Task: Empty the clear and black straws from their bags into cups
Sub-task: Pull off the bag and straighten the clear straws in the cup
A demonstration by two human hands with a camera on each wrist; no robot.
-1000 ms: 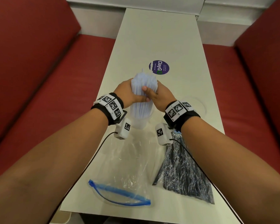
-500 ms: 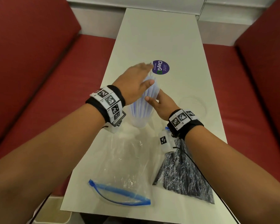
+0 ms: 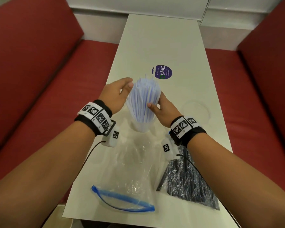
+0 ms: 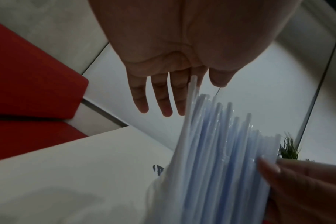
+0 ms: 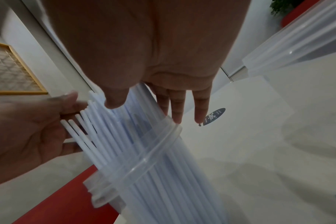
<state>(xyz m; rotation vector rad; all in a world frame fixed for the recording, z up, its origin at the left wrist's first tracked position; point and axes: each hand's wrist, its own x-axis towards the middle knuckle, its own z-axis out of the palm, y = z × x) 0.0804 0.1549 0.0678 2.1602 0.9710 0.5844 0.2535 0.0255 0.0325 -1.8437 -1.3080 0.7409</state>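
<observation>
A bundle of clear straws [image 3: 142, 102] stands fanned out in a clear cup [image 3: 141, 128] at mid table. My left hand [image 3: 127, 83] hovers just left of the straw tops, fingers [image 4: 159, 98] straight and spread, holding nothing. On the bundle's right side is my right hand [image 3: 161, 104]: its thumb touches the near straws and its straight fingers [image 5: 175, 106] lie along the far side. The black straws lie in their bag [image 3: 186, 178] flat on the table, partly under my right forearm. The emptied zip bag [image 3: 130, 178] with a blue closure lies near the front edge.
A second clear cup [image 3: 196, 111] stands empty to the right of my right hand. A round purple sticker [image 3: 162, 72] is on the white table [image 3: 163, 38] beyond the straws. Red bench seats [image 3: 39, 96] run along both sides.
Both hands gripped the bundle a second ago. My left hand then passed over the straw tops and has drawn off to the left; the right hand's grip has loosened and the straws have fanned out.
</observation>
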